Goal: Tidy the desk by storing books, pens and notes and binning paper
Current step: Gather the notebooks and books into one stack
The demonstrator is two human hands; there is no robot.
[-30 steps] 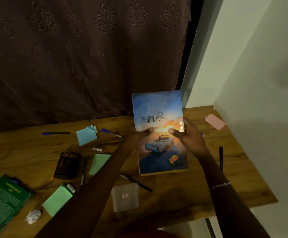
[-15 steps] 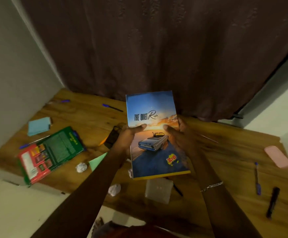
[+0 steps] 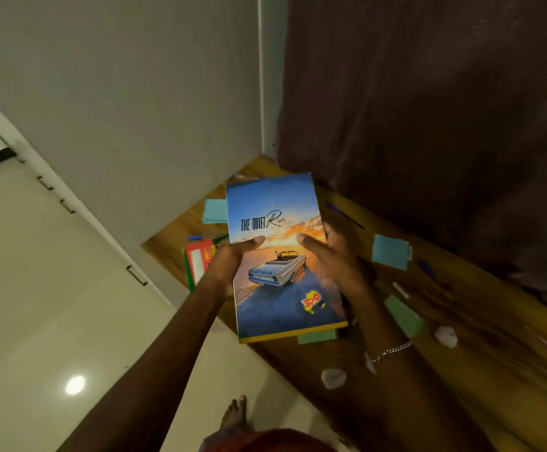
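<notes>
Got the book (image 3: 282, 256) up off the worktop (image 3: 487, 327), cover facing me, both hands on it. Left hand (image 3: 229, 265) grips the left edge, thumb across the cover. Right hand (image 3: 337, 262) grips the right edge the same way; most of its fingers (image 3: 308, 240) are hidden behind. Book hangs over the worktop's left end, above a 2nd book (image 3: 200, 261). Risks, imo: glossy cover could slip if I drop to one hand. Swinging it low could sweep the blue notes (image 3: 390, 251), a pen (image 3: 344, 215) or the paper balls (image 3: 446, 336) onto the floor. No storage spot in view, so can't tell where it goes.
</notes>
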